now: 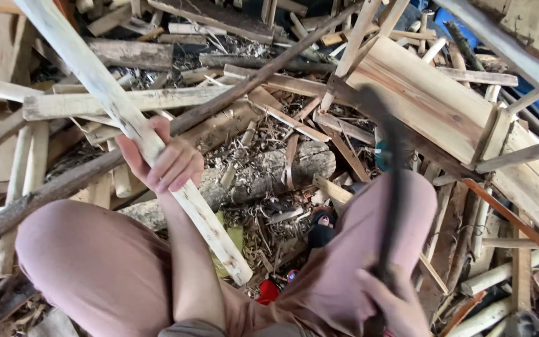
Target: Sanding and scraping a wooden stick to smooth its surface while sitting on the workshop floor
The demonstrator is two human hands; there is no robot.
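My left hand (165, 159) grips a long pale peeled wooden stick (101, 81) that slants from the upper left down to a cut end near my left thigh. My right hand (394, 299) is closed around the dark handle of a hatchet-like tool (389, 156), blurred with motion, its head raised above my right knee. Between my knees lies a thick bark-covered log (263, 178) amid wood chips. My legs in pinkish trousers (95, 262) frame the scene.
Piles of split wood, planks and sticks surround me. A long dark branch (238, 87) crosses diagonally behind the stick. A slatted wooden frame (432, 100) leans at the right. Shavings litter the ground, and small red and dark objects (322, 228) lie between my legs.
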